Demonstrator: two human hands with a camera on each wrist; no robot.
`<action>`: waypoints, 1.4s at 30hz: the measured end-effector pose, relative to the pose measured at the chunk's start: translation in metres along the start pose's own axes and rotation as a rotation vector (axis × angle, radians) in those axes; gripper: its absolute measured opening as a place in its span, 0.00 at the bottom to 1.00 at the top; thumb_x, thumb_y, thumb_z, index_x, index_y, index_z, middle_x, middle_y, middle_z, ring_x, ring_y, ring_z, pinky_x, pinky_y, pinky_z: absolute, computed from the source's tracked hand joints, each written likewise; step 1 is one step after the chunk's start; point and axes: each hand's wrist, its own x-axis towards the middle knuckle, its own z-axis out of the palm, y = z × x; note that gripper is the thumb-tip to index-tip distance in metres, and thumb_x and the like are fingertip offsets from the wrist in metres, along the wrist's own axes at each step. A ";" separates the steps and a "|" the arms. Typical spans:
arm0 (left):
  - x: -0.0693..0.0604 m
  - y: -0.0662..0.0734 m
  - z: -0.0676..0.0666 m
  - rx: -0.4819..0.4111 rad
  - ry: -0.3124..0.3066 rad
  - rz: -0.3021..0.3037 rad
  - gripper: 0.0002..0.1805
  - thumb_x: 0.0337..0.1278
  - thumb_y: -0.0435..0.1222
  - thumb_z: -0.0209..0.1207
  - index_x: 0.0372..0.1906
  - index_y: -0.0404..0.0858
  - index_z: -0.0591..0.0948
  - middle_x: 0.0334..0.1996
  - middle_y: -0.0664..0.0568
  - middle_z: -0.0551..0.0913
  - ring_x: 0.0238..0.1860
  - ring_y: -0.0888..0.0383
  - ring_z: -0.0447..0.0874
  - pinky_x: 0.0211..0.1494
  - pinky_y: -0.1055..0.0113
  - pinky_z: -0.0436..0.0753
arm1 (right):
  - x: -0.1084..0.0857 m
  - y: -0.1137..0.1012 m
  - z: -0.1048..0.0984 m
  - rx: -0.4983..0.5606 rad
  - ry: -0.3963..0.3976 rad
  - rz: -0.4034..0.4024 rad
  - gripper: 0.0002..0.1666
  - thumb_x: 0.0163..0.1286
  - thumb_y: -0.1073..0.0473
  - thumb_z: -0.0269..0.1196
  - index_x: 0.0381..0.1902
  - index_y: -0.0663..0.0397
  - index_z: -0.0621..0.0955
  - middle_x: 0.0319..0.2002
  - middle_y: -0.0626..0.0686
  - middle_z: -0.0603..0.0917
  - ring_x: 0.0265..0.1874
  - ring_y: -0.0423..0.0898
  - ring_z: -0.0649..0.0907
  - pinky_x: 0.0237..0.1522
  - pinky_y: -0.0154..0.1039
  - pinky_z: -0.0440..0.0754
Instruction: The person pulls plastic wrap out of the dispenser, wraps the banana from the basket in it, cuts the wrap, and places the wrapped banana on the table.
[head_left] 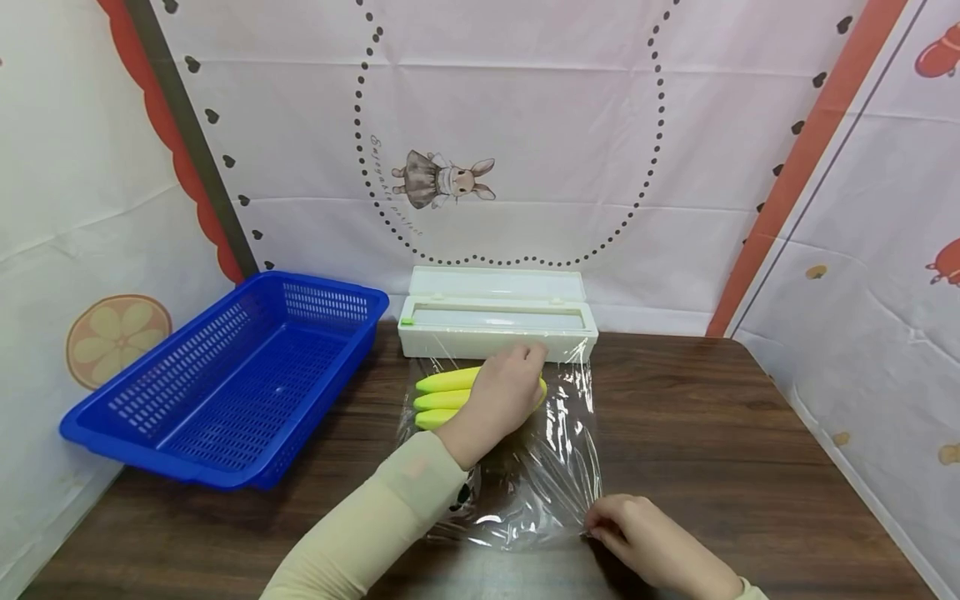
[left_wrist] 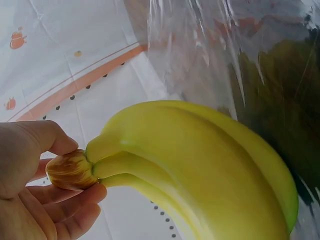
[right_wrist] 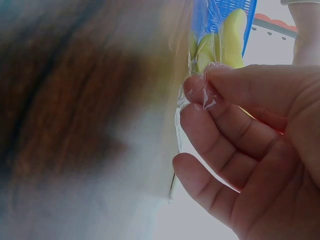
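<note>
A bunch of yellow bananas (head_left: 450,399) with green tips lies over a sheet of clear plastic wrap (head_left: 517,500). My left hand (head_left: 504,393) grips the bunch by its brown stem (left_wrist: 71,170), thumb on one side and fingers on the other. The sheet runs toward me from a white wrap dispenser (head_left: 495,343), whose lid stands up at the back. At the sheet's near right corner, my right hand (head_left: 640,530) pinches the wrap between thumb and forefinger; the right wrist view shows the film bunched at those fingertips (right_wrist: 197,89).
A blue plastic basket (head_left: 161,471) with slotted sides stands left of the dispenser. The dark wooden table (head_left: 697,425) extends to the right of the wrap. Patterned cloth (head_left: 510,108) hangs behind and on both sides.
</note>
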 end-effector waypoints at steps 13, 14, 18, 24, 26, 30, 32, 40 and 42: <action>0.002 0.017 0.014 0.041 -0.087 0.014 0.18 0.53 0.41 0.62 0.48 0.38 0.77 0.41 0.49 0.80 0.35 0.57 0.80 0.33 0.70 0.81 | -0.001 0.001 0.003 -0.005 0.035 -0.040 0.09 0.59 0.68 0.64 0.28 0.47 0.81 0.27 0.37 0.81 0.29 0.26 0.76 0.29 0.27 0.77; 0.002 0.019 0.016 0.050 -0.093 0.017 0.19 0.53 0.42 0.62 0.49 0.39 0.76 0.42 0.49 0.80 0.36 0.57 0.80 0.34 0.70 0.81 | -0.001 0.002 0.003 -0.001 0.031 -0.039 0.08 0.59 0.68 0.64 0.28 0.47 0.81 0.27 0.37 0.81 0.29 0.26 0.76 0.29 0.27 0.77; 0.002 0.022 0.021 0.093 -0.103 0.022 0.21 0.54 0.46 0.63 0.50 0.41 0.75 0.43 0.51 0.80 0.37 0.57 0.80 0.36 0.70 0.81 | 0.000 0.001 0.003 0.004 0.028 -0.029 0.08 0.59 0.67 0.64 0.28 0.47 0.81 0.27 0.37 0.81 0.28 0.26 0.75 0.28 0.27 0.77; 0.004 0.027 0.022 0.171 -0.103 0.025 0.20 0.54 0.49 0.63 0.48 0.44 0.74 0.41 0.55 0.81 0.35 0.57 0.81 0.35 0.67 0.80 | 0.001 0.001 0.004 -0.011 0.043 -0.026 0.09 0.59 0.67 0.64 0.27 0.46 0.81 0.27 0.37 0.81 0.28 0.26 0.76 0.28 0.27 0.77; 0.004 0.027 0.024 0.194 -0.096 0.026 0.20 0.54 0.49 0.62 0.48 0.45 0.74 0.41 0.55 0.81 0.34 0.57 0.81 0.34 0.67 0.80 | 0.002 0.001 0.005 -0.015 0.048 -0.029 0.09 0.59 0.68 0.64 0.27 0.45 0.80 0.27 0.37 0.81 0.28 0.26 0.76 0.29 0.28 0.77; 0.005 0.027 0.027 0.219 -0.068 0.022 0.19 0.54 0.49 0.62 0.47 0.45 0.75 0.38 0.56 0.80 0.31 0.58 0.80 0.30 0.68 0.78 | 0.003 0.000 0.005 -0.028 0.061 -0.039 0.10 0.59 0.68 0.64 0.28 0.45 0.81 0.27 0.36 0.81 0.29 0.27 0.77 0.29 0.28 0.77; 0.006 0.027 0.029 0.211 -0.075 0.010 0.18 0.55 0.48 0.62 0.47 0.45 0.75 0.37 0.56 0.79 0.31 0.58 0.79 0.30 0.68 0.77 | 0.003 0.000 0.005 -0.031 0.064 -0.036 0.10 0.58 0.68 0.64 0.28 0.45 0.81 0.27 0.36 0.81 0.29 0.27 0.77 0.30 0.28 0.78; 0.007 0.027 0.034 0.161 -0.168 -0.072 0.35 0.58 0.50 0.58 0.69 0.47 0.63 0.62 0.48 0.73 0.46 0.54 0.79 0.42 0.63 0.80 | 0.006 0.001 0.007 -0.060 0.104 -0.056 0.11 0.57 0.69 0.65 0.27 0.45 0.80 0.26 0.36 0.81 0.28 0.27 0.77 0.29 0.26 0.77; 0.006 0.026 0.035 0.148 -0.152 -0.083 0.36 0.57 0.49 0.58 0.70 0.47 0.62 0.62 0.47 0.73 0.45 0.54 0.79 0.41 0.62 0.80 | 0.007 0.001 0.007 -0.067 0.115 -0.058 0.11 0.56 0.69 0.65 0.27 0.44 0.80 0.26 0.36 0.80 0.28 0.27 0.77 0.29 0.26 0.76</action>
